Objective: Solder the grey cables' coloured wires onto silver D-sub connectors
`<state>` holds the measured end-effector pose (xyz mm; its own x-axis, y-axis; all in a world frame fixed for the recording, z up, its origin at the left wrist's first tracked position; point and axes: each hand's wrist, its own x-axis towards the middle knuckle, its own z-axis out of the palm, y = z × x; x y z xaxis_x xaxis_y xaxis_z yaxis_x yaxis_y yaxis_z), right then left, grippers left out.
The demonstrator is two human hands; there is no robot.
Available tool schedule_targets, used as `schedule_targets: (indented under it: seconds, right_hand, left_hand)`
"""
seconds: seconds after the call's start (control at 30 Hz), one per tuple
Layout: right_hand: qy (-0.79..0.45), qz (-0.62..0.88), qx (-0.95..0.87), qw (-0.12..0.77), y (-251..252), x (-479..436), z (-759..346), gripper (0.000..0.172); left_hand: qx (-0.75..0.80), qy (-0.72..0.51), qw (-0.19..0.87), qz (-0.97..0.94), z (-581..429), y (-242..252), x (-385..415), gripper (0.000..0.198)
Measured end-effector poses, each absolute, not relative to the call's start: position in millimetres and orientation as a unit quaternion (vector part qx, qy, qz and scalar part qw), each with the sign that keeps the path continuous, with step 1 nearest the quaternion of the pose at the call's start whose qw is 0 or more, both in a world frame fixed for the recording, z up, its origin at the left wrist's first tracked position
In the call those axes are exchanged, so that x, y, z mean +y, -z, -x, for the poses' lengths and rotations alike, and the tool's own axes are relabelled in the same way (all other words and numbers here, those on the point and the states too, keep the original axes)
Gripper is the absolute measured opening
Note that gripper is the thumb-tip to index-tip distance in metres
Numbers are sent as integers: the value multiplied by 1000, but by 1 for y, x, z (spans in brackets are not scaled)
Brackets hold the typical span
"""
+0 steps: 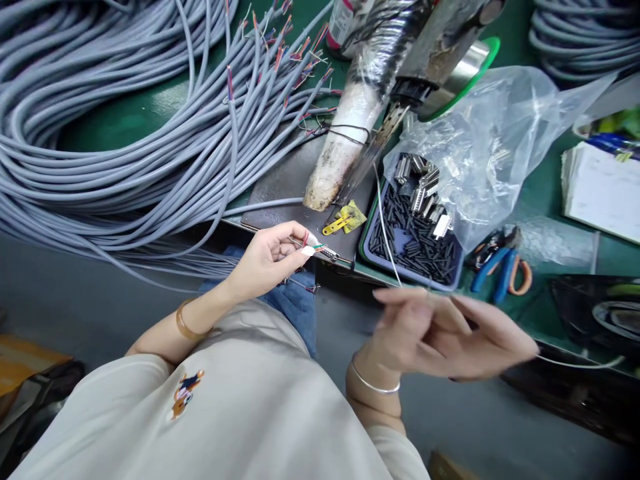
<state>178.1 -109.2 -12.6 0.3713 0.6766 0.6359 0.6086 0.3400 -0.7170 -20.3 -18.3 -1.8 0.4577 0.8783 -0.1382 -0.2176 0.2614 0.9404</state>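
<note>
At table's (pixel 135 123) near edge: left hand (pixel 267 261) pinches wires (pixel 319 247) by connector (pixel 329 253); best kept steady.
White strand (pixel 385 235): at right hand (pixel 440 330); blurred, finger grip unclear.

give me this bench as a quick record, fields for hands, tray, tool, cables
left hand: pinches a small connector with coloured wires
right hand: blurred; a thin white wire runs to it, grip unclear
tray: holds black pieces and metal parts
blue-handled tool: right of the tray
grey cables: piled at left, coloured cores at their ends
</note>
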Motion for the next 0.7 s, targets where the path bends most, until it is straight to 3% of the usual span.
schedule_targets:
  seconds: [0.1,0.27,0.37,0.57,0.7]
  right_hand:
    - [-9,580,-568,584,15,-93,-164,23]
    - [-123,589,-621,503,24,-73,-156,6]
    - [-158,581,-616,508,27,-70,-155,8]
    - [-6,546,-670,503,31,-63,-153,19]
    - [-29,538,-682,494,33,-60,-155,19]
  left_hand:
    - [361,-373,719,-462,20,1,-19,23]
    - [355,-372,720,-467,20,1,-20,29]
    - [365,-373,709,-474,20,2,-21,28]
    - [417,-394,669,-473,14,9,-17,20]
    - [435,-421,650,-460,9,11,-14,18]
